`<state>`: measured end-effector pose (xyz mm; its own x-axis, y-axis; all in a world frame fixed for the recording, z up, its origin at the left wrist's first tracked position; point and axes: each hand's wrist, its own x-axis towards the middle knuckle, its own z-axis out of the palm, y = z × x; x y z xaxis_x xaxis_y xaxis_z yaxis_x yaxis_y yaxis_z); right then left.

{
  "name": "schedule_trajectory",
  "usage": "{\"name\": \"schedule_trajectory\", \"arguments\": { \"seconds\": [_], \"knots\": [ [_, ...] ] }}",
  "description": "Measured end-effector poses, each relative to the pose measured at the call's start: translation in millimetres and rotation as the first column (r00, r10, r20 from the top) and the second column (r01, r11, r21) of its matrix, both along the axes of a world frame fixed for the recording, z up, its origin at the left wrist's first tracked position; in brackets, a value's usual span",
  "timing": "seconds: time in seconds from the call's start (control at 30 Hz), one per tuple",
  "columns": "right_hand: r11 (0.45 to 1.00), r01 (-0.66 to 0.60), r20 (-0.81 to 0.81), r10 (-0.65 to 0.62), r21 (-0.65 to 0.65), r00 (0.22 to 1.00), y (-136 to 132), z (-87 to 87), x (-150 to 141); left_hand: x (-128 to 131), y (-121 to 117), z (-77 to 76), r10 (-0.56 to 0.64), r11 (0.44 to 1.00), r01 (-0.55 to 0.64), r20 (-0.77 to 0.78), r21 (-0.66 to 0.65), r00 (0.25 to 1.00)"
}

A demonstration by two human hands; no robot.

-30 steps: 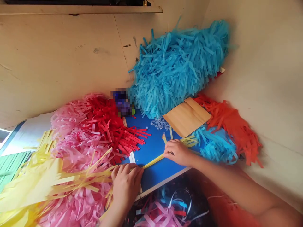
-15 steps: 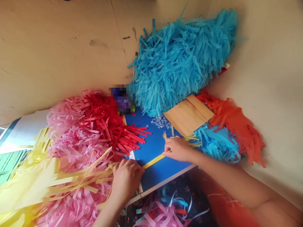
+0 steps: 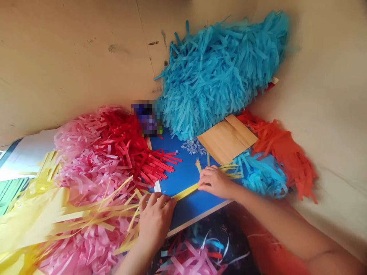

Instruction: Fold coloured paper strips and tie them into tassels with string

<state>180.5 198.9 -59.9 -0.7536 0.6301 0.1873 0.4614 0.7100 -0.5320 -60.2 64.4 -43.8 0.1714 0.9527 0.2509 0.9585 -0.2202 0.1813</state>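
A yellow paper strip (image 3: 185, 192) is stretched between my two hands above the blue board. My left hand (image 3: 157, 214) has its fingers curled down over the strip's left end, where more yellow strips spread out to the left. At the right end, my right hand (image 3: 215, 181) pinches the strip between thumb and fingers. Yellow fringe ends (image 3: 233, 171) poke out beyond the right hand. Just above that hand stands a short yellow end (image 3: 198, 165) with a small clear piece at its tip.
Blue fringe (image 3: 223, 72) is heaped against the wall. A brown envelope (image 3: 228, 138) lies by small clear pieces (image 3: 194, 146). Orange fringe (image 3: 286, 152) is at right; red (image 3: 126, 145) and pink fringe (image 3: 94, 168) at left. Loose ribbons (image 3: 195, 259) lie below the blue board (image 3: 169, 152).
My left hand has shifted slightly right and its fingers lie flatter over the yellow strip. My right hand's fingers have changed their pinch a little. The camera view has moved slightly.
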Motion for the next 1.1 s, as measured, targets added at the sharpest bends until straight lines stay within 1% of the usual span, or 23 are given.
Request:
{"name": "schedule_trajectory", "arguments": {
  "seconds": [0.1, 0.17, 0.23, 0.37, 0.5, 0.57, 0.7, 0.77, 0.8, 0.87, 0.9, 0.97, 1.03, 1.1],
  "knots": [
    [1.000, 0.011, -0.021, -0.012, -0.016, 1.000, 2, -4.0, 1, -11, -4, -7.6, 0.005, 0.999, -0.009, 0.091, 0.043, 0.996],
    [0.999, 0.024, -0.034, -0.025, -0.026, 0.999, 4, -5.7, 0, -15, -4, -11.3, 0.026, 0.999, -0.029, 0.143, 0.018, 0.989],
    [0.998, 0.048, -0.030, -0.049, -0.033, 0.998, 4, -5.9, -1, -15, -3, -12.9, 0.074, 0.997, -0.069, 0.160, -0.036, 0.984],
    [0.994, 0.101, 0.024, -0.100, -0.047, 0.995, 2, -0.7, -6, -10, 1, -8.9, 0.174, 0.977, -0.160, 0.100, -0.138, 0.980],
    [0.989, 0.134, 0.096, -0.128, -0.062, 0.987, -1, 7.7, -11, -4, 8, -0.6, 0.212, 0.948, -0.204, 0.003, -0.244, 0.977],
    [0.987, 0.147, 0.116, -0.139, -0.064, 0.983, -1, 10.5, -13, -3, 12, 2.3, 0.216, 0.936, -0.216, -0.032, -0.279, 0.976],
    [0.985, 0.159, 0.154, -0.148, -0.067, 0.977, -1, 11.3, -16, -4, 18, 5.0, 0.190, 0.922, -0.200, -0.062, -0.333, 0.980],
    [0.984, 0.166, 0.169, -0.153, -0.062, 0.974, 0, 10.7, -17, -5, 18, 5.8, 0.175, 0.928, -0.191, -0.076, -0.319, 0.982],
    [0.984, 0.169, 0.175, -0.157, -0.058, 0.972, 1, 10.7, -16, -5, 18, 6.1, 0.165, 0.942, -0.182, -0.084, -0.280, 0.983],
    [0.984, 0.172, 0.185, -0.161, -0.045, 0.969, 3, 12.3, -16, -4, 16, 6.5, 0.107, 0.982, -0.123, -0.110, -0.143, 0.988],
    [0.984, 0.173, 0.190, -0.163, -0.035, 0.968, 3, 14.0, -16, -3, 15, 6.6, 0.049, 0.996, -0.059, -0.132, -0.069, 0.990],
    [0.983, 0.182, 0.201, -0.177, -0.006, 0.963, -1, 18.6, -17, -1, 12, 6.4, -0.097, 0.994, 0.105, -0.189, 0.029, 0.977],
    [0.982, 0.174, 0.192, -0.185, 0.071, 0.964, -14, 22.0, -22, 1, 11, 6.1, -0.219, 0.971, 0.235, -0.231, 0.044, 0.948],
    [0.978, 0.074, 0.146, -0.104, 0.197, 0.984, -34, 20.5, -29, 3, 10, 5.6, -0.265, 0.959, 0.280, -0.239, 0.031, 0.934]
  ]
}}
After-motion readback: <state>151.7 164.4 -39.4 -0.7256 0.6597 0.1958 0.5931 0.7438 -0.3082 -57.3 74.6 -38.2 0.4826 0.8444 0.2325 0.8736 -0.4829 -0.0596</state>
